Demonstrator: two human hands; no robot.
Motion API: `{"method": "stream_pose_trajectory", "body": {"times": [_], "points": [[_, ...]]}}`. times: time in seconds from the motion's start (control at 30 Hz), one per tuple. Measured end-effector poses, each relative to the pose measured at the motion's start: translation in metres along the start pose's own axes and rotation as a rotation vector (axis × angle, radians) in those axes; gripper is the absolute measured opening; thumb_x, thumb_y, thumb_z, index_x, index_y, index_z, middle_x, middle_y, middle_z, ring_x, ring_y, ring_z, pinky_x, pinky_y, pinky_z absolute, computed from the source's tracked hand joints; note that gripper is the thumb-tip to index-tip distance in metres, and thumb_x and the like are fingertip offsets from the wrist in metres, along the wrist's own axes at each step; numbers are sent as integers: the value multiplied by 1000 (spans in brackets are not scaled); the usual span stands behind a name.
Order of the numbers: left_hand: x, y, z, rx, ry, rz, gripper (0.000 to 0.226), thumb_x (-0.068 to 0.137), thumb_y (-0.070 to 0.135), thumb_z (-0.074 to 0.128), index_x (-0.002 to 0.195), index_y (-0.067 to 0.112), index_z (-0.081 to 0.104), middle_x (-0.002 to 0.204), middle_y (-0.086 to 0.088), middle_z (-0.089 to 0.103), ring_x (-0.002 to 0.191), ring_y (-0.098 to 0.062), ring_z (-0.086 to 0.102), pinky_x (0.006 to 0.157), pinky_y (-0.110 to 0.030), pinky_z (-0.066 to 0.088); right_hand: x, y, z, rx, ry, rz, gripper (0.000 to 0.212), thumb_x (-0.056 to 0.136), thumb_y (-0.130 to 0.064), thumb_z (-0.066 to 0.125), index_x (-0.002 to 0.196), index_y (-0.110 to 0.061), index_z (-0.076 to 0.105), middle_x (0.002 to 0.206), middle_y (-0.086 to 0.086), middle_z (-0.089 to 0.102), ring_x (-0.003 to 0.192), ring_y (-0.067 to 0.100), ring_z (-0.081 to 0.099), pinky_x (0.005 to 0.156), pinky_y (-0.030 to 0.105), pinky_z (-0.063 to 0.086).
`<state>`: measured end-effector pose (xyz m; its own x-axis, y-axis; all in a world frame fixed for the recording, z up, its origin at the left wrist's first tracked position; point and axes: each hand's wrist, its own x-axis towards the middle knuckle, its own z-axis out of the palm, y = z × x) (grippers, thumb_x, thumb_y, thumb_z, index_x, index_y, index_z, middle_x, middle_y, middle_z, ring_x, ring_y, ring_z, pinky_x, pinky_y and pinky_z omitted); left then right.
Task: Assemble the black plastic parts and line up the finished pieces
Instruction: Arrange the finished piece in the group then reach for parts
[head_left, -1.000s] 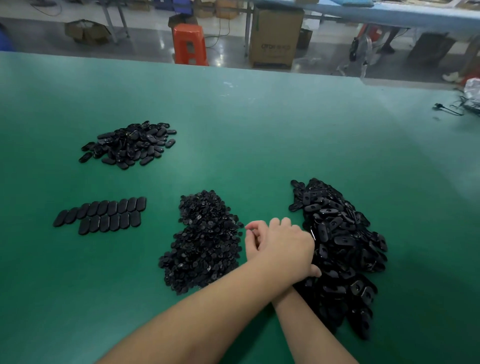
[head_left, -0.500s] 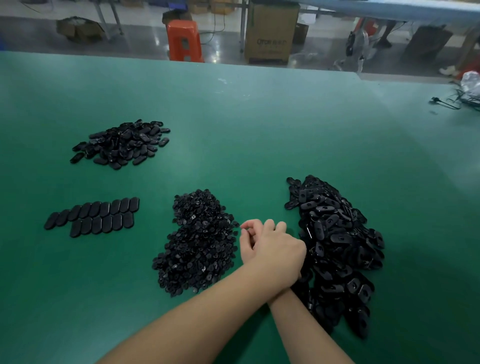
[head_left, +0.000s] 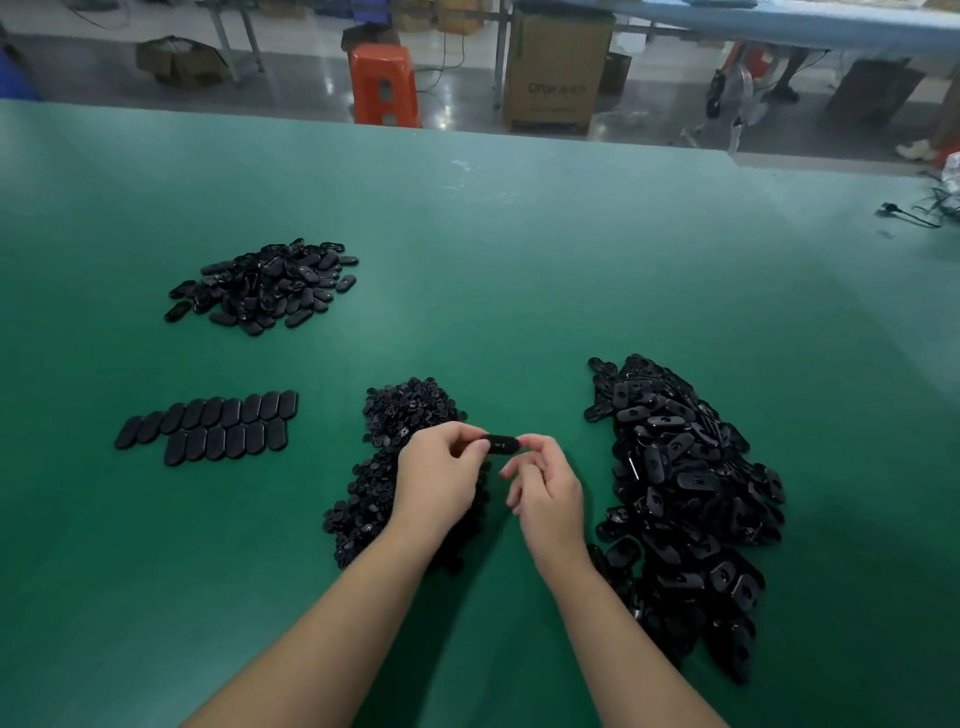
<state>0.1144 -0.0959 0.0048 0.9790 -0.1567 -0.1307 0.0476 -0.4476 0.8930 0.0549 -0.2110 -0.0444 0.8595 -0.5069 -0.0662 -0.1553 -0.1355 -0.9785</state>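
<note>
We had the green table (head_left: 519, 249) filling most of the view, floor clutter beyond its far edge: a cardboard box (head_left: 556, 67) and an orange stool (head_left: 383, 85).

Biggest stock on the table: the pile of oval shells (head_left: 685, 499) on the right, running from mid-table to the near right. Next, the pile of small inserts (head_left: 400, 415) in the centre, partly behind our left wrist. Far left sat a smaller heap of ovals (head_left: 265, 286). Near left of centre, the finished pieces (head_left: 208, 427) lay flat in two rows, edges touching, rows slightly slanted.

Hands were raised between the two near piles, close together but not touching each other. Our left hand (head_left: 441, 475) had fingers curled, thumb and forefinger pinching the left end of one black oval part (head_left: 501, 444). Our right hand (head_left: 545, 486) pinched the right end of the same part with thumb and forefinger; its other fingers were loosely curled beneath. The part was held level, long axis left to right, clear of the table, with a slot visible on its face. We could not tell whether an insert was already seated in it.

Far right edge: some dark cables (head_left: 914, 210), well apart from everything else.
</note>
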Motion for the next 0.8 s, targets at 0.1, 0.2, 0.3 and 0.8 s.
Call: {"method": "stream_pose_trajectory", "body": {"times": [0.1, 0.2, 0.3, 0.8], "points": [[4, -8, -3, -21, -11, -22, 8, 92, 18, 69, 90, 22, 76, 74, 4, 74, 36, -8, 49, 46, -22, 42, -2, -1, 2, 11, 17, -27, 18, 97, -20, 47, 101, -29, 62, 82, -3, 72, 58, 14, 58, 63, 40, 51], [2, -7, -1, 17, -45, 3, 9, 92, 17, 70, 95, 23, 76, 80, 8, 75, 35, 0, 50, 43, -18, 42, -2, 0, 2, -23, 16, -41, 21, 102, -16, 50, 98, -31, 65, 81, -6, 74, 56, 10, 59, 62, 41, 53], [-1, -7, 1, 139, -51, 36, 8, 91, 19, 70, 94, 23, 76, 81, 12, 73, 65, 6, 63, 62, -14, 48, -1, 2, 2, -20, 25, -34, 23, 103, -11, 52, 96, -28, 66, 75, -7, 73, 60, 9, 64, 60, 32, 52], [42, -39, -72, 729, 219, 47, 17, 98, 29, 58, 107, 23, 72, 105, -1, 66, 91, -24, 64, 68, -31, 45, -1, 0, 1, -106, 13, -30, 22, 102, -21, 57, 101, -42, 60, 89, -6, 72, 74, 20, 67, 65, 43, 58]]}}
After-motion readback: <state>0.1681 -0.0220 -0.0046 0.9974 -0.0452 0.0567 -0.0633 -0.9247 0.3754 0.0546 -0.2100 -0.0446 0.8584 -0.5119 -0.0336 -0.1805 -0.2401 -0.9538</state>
